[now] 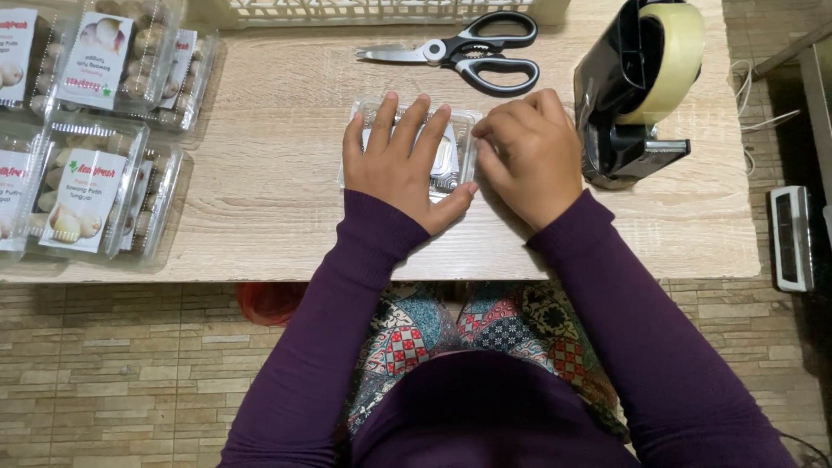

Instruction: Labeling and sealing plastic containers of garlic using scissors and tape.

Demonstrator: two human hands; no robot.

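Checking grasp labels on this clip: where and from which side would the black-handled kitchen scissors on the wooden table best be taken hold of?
Probably by the two black handle loops, coming from the right. The black-handled kitchen scissors lie flat and shut on the light wooden table, loops toward the tape dispenser, steel blades pointing left. Both the left hand and the right hand rest on the clear plastic clamshell box, so the scissors lie free.
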